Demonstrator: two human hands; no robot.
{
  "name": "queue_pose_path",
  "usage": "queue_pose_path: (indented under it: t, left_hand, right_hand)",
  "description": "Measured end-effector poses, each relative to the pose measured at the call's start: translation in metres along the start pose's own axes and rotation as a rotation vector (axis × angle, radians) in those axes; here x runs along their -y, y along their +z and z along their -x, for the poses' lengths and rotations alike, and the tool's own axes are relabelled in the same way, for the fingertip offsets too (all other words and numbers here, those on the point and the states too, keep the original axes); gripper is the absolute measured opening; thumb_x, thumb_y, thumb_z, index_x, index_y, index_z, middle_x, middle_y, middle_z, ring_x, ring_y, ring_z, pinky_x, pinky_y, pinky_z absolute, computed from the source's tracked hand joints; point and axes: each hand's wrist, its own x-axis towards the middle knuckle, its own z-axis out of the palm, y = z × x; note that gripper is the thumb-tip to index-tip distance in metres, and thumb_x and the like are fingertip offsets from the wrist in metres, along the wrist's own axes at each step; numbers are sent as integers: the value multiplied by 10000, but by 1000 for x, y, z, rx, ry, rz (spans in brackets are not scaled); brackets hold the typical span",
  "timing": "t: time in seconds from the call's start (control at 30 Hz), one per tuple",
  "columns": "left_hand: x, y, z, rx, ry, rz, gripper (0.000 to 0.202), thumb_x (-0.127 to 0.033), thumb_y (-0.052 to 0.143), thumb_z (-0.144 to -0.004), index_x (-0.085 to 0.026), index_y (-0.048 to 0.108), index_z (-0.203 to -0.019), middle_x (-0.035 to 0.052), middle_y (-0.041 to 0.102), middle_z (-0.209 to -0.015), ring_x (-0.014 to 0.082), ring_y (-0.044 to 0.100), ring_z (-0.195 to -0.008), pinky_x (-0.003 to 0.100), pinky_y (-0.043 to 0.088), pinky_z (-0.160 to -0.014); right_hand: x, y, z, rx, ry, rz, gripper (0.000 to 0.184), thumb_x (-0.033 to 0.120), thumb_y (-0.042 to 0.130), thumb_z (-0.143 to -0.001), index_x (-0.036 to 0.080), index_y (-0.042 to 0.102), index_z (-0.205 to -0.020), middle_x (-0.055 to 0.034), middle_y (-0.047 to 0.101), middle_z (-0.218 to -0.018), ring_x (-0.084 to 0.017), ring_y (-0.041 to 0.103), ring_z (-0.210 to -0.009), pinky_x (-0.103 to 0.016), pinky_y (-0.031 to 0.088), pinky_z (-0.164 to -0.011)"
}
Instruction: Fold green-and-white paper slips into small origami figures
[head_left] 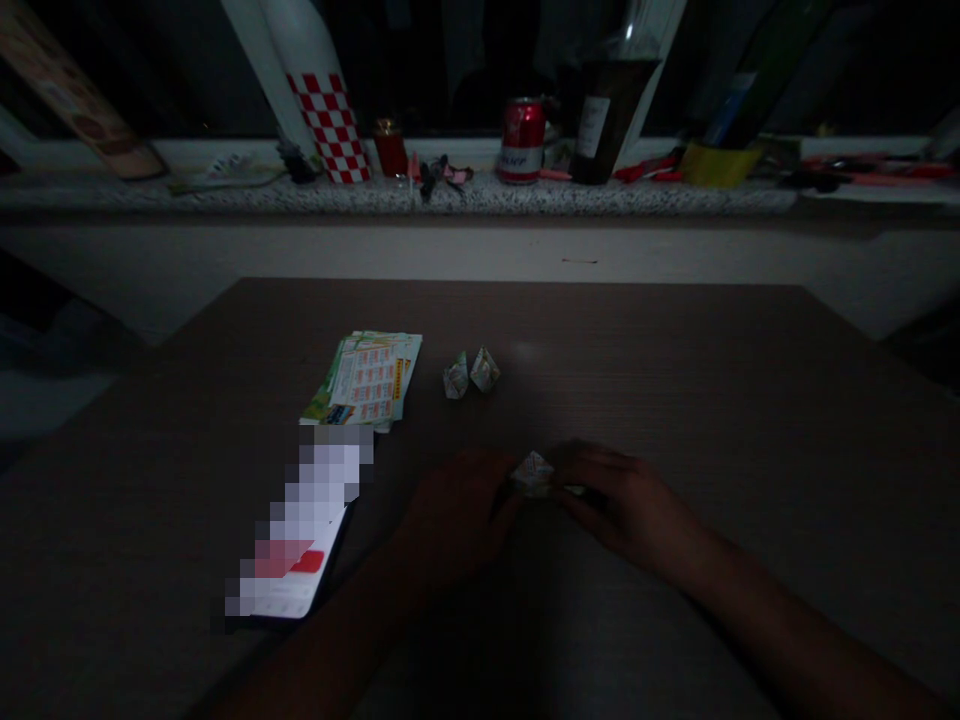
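A small folded paper piece [534,474] with a pointed top is pinched between both hands, low over the table. My left hand [465,505] grips its left side, the fingers in deep shadow. On its right side, the thumb and fingers of my right hand [619,495] close on it. Two similar folded paper pieces, one [455,377] on the left and another [485,370] on the right, sit close together beyond my hands. To their left lies a stack of printed paper slips [365,380].
A phone [289,590] with a lit, partly blurred screen lies left of my left arm, below the slips. Along the stone windowsill [450,200] behind the table [637,350] stand a red-checkered bottle [326,115], a red can [523,140] and a dark bottle [609,120].
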Motion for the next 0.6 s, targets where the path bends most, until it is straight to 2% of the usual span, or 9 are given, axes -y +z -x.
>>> queue_pose_path:
  t: [0.3,0.47,0.6]
  left_hand:
    - [-3,2,-4,21,4,-78,283,-254,429,-930,-178,603,-1140,84,635,-1009,215,586,-914,333,471,-795]
    - [-4,1,-6,45,16,-97,270,-236,415,-930,-171,626,-1086,79,638,-956,215,589,-880,328,470,-767]
    - [-4,1,-8,35,1,-103,284,-250,425,-926,-185,624,-1117,80,649,-966,221,599,-879,335,472,-760]
  right_hand:
    - [-1,3,-3,-65,10,-20,151,67,598,-820,199,626,-887,-47,667,-863,-185,620,-814,-303,495,-736]
    - [0,4,-5,-62,14,-14,119,83,582,-831,188,638,-838,-43,658,-806,-182,611,-773,-308,494,-707]
    - [2,3,-6,-42,5,-16,147,77,569,-838,190,662,-851,-52,655,-825,-188,613,-796,-316,504,-722]
